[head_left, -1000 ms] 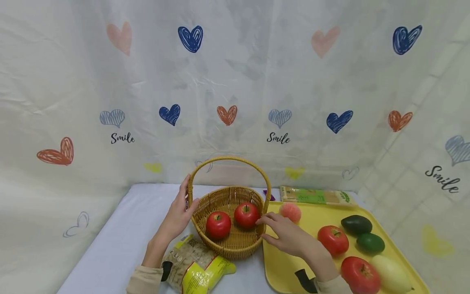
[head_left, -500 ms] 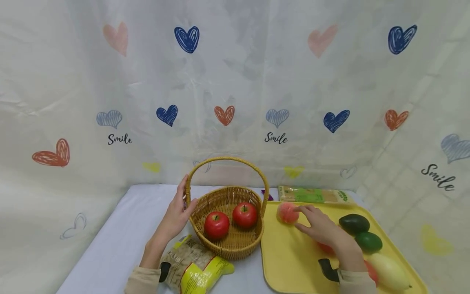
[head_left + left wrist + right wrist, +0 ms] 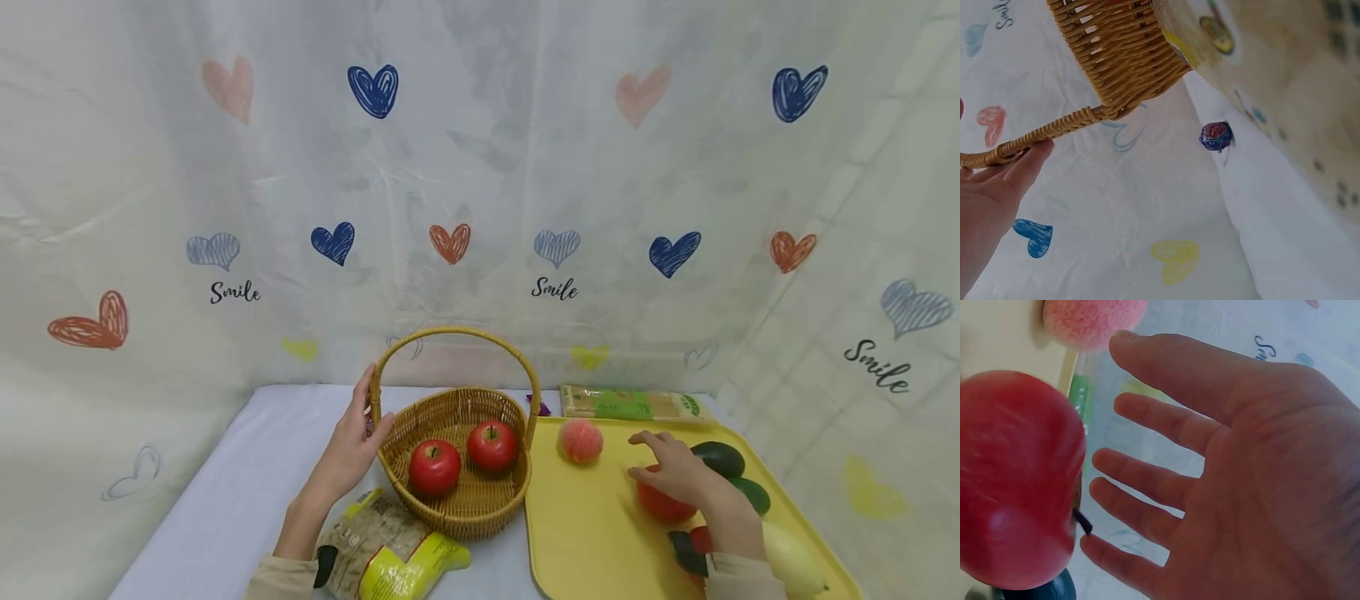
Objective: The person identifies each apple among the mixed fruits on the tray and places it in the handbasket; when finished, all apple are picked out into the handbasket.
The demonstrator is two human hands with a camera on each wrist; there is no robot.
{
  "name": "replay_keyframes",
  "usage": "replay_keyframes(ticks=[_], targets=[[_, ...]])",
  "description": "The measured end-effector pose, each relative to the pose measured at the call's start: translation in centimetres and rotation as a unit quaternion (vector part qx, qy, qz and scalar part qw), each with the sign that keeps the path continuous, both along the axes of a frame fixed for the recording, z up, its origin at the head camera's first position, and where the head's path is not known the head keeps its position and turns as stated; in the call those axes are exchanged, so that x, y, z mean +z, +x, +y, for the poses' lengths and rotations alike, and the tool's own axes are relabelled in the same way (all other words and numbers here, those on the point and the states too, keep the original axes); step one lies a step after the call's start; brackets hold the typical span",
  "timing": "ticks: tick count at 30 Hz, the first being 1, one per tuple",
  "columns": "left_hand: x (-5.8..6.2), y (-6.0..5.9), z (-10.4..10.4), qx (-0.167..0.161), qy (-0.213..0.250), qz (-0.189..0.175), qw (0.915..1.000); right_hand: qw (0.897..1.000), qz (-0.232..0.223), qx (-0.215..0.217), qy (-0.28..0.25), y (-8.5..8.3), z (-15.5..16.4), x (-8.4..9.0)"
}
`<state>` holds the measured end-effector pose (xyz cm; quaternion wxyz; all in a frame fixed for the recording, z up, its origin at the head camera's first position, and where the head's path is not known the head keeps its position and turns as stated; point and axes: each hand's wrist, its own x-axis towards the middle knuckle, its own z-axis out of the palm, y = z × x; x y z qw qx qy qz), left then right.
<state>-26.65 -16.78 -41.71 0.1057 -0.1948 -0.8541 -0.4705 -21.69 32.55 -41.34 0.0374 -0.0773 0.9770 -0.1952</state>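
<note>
— What is the right hand [image 3: 678, 473] doing?

— It hovers spread wide over a red apple [image 3: 662, 503] on the yellow tray [image 3: 592, 533], fingers straight, gripping nothing. In the wrist view the apple [image 3: 1016, 481] sits just off the fingertips [image 3: 1107, 487].

— How would that apple handle?

— Smooth, glossy and round, so likely slippery; I'd judge it light and firm. A wrap around its widest part looks safest.

— And around the apple?

— Behind it lies a fuzzy pink peach [image 3: 581, 440]; to its right, a dark avocado [image 3: 722, 457]. To its left stands the stiff woven basket [image 3: 457, 512] holding two more apples [image 3: 434, 467].

— The left hand [image 3: 348, 446]?

— Its fingers rest against the base of the basket handle [image 3: 1035, 134], thumb on the rim; the grip looks light. A crinkly packet [image 3: 386, 554] lies beside the basket on the table [image 3: 225, 492].
</note>
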Motion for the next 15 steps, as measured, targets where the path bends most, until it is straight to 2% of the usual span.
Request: replay_keyframes(ticks=[3,7,15], targets=[[-0.3,0.2,-0.2,0.007,-0.005,-0.002,1.0,1.0,-0.015,0.004,-0.001,0.0,0.2,-0.5],[-0.4,0.0,-0.1,0.006,-0.01,0.014,0.9998,1.0,-0.029,0.002,0.007,0.0,0.6,-1.1],[-0.4,-0.4,-0.1,-0.001,-0.001,0.018,0.9998,0.998,-0.058,-0.014,0.016,-0.2,0.9,-1.1]])
